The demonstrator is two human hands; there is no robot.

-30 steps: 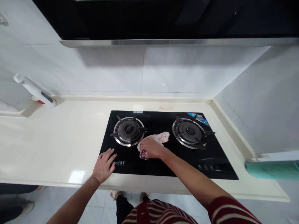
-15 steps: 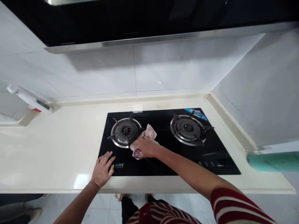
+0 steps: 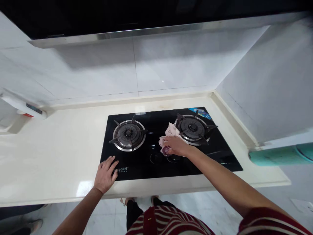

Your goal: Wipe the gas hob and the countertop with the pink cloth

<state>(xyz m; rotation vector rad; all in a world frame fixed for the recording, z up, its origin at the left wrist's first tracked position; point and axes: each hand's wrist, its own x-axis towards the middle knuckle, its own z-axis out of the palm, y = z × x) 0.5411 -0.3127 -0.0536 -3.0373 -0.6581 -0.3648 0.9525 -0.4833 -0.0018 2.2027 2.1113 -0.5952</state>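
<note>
A black glass gas stove point(image 3: 156, 124) is set into the countertop, with a left burner point(image 3: 129, 134) and a right burner point(image 3: 193, 129). My right hand point(image 3: 177, 146) presses a pinkish-white cloth point(image 3: 171, 130) with a purple print onto the glass, right beside the left edge of the right burner. Part of the cloth is hidden under the palm. My left hand point(image 3: 106, 174) lies flat with fingers spread, over the stove's front left corner and the counter edge; it holds nothing.
A cream countertop point(image 3: 61, 147) surrounds the stove. Low overhead hangs a black range hood point(image 3: 146, 16). At the far left is a white device point(image 3: 23, 106), and at the right a green cylindrical object point(image 3: 278, 155). Another person's feet point(image 3: 34, 226) show at lower left.
My right hand has slid the cloth rightward across the glass, from the left burner to the right burner. My left hand stays at the front left corner. The view has shifted slightly.
</note>
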